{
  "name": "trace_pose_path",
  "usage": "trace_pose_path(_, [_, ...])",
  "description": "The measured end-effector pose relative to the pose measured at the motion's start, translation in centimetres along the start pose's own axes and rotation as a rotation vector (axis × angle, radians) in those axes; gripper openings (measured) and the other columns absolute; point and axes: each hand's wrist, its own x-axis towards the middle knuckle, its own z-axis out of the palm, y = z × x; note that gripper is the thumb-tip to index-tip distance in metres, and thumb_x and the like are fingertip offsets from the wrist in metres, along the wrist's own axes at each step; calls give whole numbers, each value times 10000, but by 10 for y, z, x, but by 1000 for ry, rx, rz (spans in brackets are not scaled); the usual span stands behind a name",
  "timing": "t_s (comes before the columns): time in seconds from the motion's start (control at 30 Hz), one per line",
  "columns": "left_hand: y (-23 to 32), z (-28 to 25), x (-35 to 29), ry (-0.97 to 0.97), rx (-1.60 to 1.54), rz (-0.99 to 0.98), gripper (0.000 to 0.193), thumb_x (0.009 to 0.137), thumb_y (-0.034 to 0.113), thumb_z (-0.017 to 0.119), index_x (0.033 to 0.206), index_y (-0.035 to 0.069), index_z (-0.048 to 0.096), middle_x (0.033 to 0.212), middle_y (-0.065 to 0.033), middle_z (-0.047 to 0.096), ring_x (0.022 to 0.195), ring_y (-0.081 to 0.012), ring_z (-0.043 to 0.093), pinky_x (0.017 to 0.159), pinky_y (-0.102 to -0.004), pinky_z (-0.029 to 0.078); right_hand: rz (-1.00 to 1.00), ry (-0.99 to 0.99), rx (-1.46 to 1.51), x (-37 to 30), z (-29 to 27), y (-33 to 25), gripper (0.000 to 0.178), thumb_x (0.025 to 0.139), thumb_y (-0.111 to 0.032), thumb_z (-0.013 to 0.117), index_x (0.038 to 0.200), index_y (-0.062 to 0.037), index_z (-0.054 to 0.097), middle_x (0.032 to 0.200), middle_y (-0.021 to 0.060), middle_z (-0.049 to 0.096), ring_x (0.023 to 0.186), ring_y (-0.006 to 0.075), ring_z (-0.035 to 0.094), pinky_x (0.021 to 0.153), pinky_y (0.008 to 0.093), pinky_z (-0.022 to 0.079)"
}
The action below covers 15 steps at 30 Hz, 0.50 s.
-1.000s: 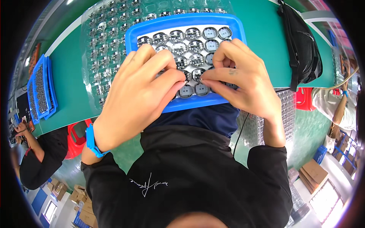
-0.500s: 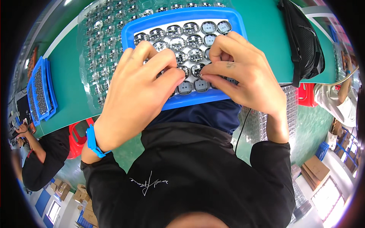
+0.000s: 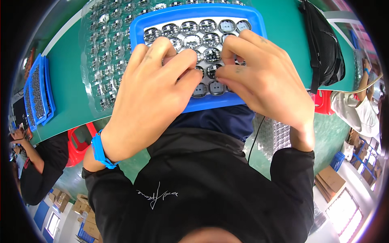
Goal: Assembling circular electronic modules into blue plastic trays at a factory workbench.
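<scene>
In front of me a blue plastic tray (image 3: 206, 104) holds rows of small rounded housings on a white sheet. Many of them show dark circuit parts, such as this housing (image 3: 211, 39), while a few, like the grey housing (image 3: 216, 87) in the near row, look plain inside. My left hand (image 3: 156, 95) is curled over the tray's left part, thumb and forefinger closed at a near housing. My right hand (image 3: 265, 77) pinches by the right edge of a dark housing (image 3: 212, 71). Whatever sits between either hand's fingertips is hidden or too small to name.
Clear moulded plastic trays (image 3: 99, 60) with circuit parts lie left of and behind the blue tray. A black bag (image 3: 324, 50) rests on the green table's right side. Stacked blue trays (image 3: 39, 95) stand far left, beside a co-worker's arm (image 3: 34, 156). Red stools (image 3: 78, 148) flank the table.
Both hands stay over the tray. My left fingertips have shifted slightly right and curled in more; my right hand has moved a little right. The whole view has shifted slightly.
</scene>
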Motion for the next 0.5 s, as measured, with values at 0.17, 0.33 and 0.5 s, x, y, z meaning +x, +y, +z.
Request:
trace_pose_path(0.17, [-1,1,-3,15,-44,-13,201,759,71,813,933,56,715,952,-12,597,912,-252,537,750,-392,419,1,-20,-22,1,-7,-1,202,696,-58,831,868,-47,724,894,39,581,802,260,570,649,394,459])
trace_pose_path(0.33, [1,2,-4,11,-56,-25,199,757,71,815,929,53,716,956,-11,596,913,-247,534,761,-389,423,-1,-42,-5,2,-8,-1,219,685,-52,838,876,-51,731,892,37,581,798,258,575,643,394,458])
trace_pose_path(0.5, [0,1,-5,-3,-57,-38,199,758,73,817,930,51,719,960,-14,592,919,-246,532,770,-386,428,0,-40,-12,4,-6,-3,210,692,-53,838,873,-48,730,888,39,579,794,257,573,640,394,458])
